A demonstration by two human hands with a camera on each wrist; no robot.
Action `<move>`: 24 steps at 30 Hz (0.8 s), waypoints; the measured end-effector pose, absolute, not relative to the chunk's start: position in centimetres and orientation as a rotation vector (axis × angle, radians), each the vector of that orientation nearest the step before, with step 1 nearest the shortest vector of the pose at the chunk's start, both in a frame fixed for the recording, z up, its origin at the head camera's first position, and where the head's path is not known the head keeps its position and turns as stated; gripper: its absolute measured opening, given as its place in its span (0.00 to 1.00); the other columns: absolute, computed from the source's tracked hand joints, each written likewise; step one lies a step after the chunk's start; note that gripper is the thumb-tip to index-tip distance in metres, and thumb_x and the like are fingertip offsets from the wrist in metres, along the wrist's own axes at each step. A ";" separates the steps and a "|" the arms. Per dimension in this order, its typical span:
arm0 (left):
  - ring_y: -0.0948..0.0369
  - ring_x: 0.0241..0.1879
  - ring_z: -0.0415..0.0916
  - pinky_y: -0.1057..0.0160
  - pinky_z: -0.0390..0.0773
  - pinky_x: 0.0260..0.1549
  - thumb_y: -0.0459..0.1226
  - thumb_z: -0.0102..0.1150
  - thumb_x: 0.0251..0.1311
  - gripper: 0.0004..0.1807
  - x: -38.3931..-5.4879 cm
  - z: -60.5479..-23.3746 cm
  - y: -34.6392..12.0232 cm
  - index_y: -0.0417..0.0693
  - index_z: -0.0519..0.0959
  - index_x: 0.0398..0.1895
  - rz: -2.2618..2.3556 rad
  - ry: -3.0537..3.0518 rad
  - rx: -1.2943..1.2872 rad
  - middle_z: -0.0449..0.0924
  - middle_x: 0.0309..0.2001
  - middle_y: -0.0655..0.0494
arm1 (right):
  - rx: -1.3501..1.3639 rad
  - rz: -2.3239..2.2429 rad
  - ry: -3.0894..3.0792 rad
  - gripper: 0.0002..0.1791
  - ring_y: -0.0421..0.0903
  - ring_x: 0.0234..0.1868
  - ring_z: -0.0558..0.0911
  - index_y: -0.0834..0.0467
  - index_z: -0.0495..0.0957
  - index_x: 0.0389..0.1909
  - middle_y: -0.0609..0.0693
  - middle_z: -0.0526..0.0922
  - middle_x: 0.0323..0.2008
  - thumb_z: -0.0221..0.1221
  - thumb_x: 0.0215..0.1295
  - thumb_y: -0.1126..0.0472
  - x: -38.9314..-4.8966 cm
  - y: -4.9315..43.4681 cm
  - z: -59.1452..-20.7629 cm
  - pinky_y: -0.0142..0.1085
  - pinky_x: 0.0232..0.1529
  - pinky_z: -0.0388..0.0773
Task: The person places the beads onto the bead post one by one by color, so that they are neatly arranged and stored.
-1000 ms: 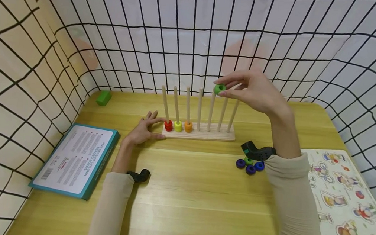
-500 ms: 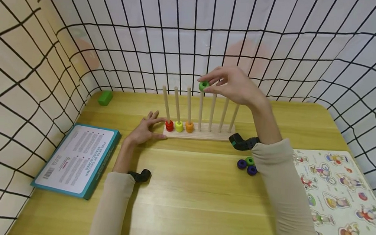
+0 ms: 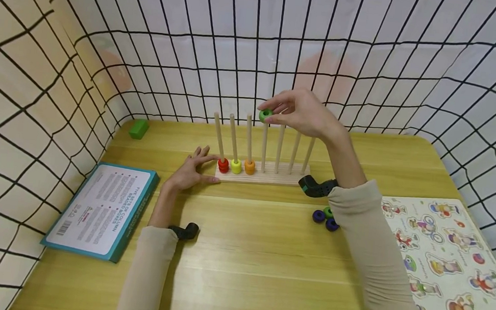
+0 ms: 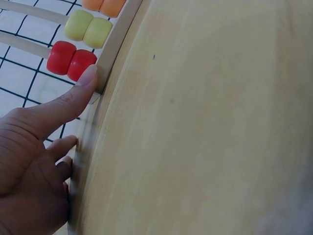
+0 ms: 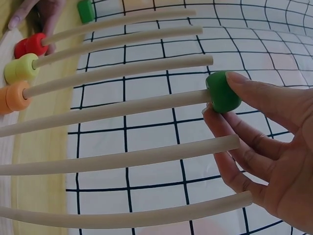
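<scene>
My right hand (image 3: 306,113) pinches a green bead (image 5: 223,91) between thumb and fingers, right at the top of the fourth peg (image 5: 112,108) from the left. The wooden peg rack (image 3: 279,178) carries a row of upright pegs. Two red beads (image 4: 71,60) sit at the foot of the first peg, two yellow beads (image 4: 88,29) on the second and two orange beads (image 5: 13,97) on the third. My left hand (image 3: 188,172) holds the rack's left end, its thumb on the front corner and the index finger at the back.
Loose purple beads (image 3: 319,216) and a green bead (image 3: 328,212) lie right of centre, partly behind the right sleeve. A blue-edged box (image 3: 97,210) and green block (image 3: 138,129) are left, a picture board (image 3: 442,265) right. Black netting (image 3: 258,40) encloses the table.
My right hand has carried the green bead leftward from near the fifth peg to the fourth peg's top, lowering it slightly at the end. The left hand stays on the rack.
</scene>
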State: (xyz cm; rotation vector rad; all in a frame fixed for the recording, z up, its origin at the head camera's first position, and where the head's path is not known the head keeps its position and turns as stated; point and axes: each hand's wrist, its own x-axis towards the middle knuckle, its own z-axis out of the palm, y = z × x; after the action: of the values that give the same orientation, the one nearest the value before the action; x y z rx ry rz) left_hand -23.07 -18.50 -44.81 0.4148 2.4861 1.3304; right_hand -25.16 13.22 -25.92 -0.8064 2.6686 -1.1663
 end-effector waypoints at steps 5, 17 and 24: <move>0.47 0.84 0.19 0.38 0.20 0.80 0.36 0.74 0.61 0.40 -23.9 -46.5 -19.1 0.45 0.68 0.76 1.335 2.504 0.423 0.34 0.85 0.43 | -0.776 -1.149 2.679 0.16 0.49 0.47 0.84 0.57 0.85 0.57 0.54 0.86 0.55 0.66 0.71 0.61 -25.3 13.0 -26.0 0.35 0.43 0.81; 0.48 0.84 0.19 0.39 0.21 0.80 0.38 0.74 0.61 0.38 -24.0 -46.5 -19.3 0.48 0.70 0.75 1.328 2.503 0.426 0.34 0.86 0.45 | -0.729 -1.212 2.620 0.15 0.52 0.50 0.87 0.57 0.85 0.57 0.56 0.88 0.53 0.65 0.71 0.60 -25.5 13.3 -26.6 0.47 0.54 0.83; 0.49 0.85 0.19 0.39 0.21 0.80 0.38 0.74 0.61 0.38 -24.1 -46.6 -19.2 0.49 0.71 0.75 1.337 2.497 0.426 0.34 0.86 0.46 | -0.714 -1.222 2.614 0.15 0.52 0.50 0.87 0.57 0.85 0.56 0.56 0.88 0.54 0.66 0.71 0.60 -25.5 13.7 -26.7 0.42 0.53 0.82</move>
State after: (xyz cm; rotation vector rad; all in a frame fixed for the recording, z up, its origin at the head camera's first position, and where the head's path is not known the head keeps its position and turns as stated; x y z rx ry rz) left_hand -24.13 -19.22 -46.62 0.4264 2.4973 1.3366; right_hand -25.51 13.65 -26.72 -0.7141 2.6141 -1.2217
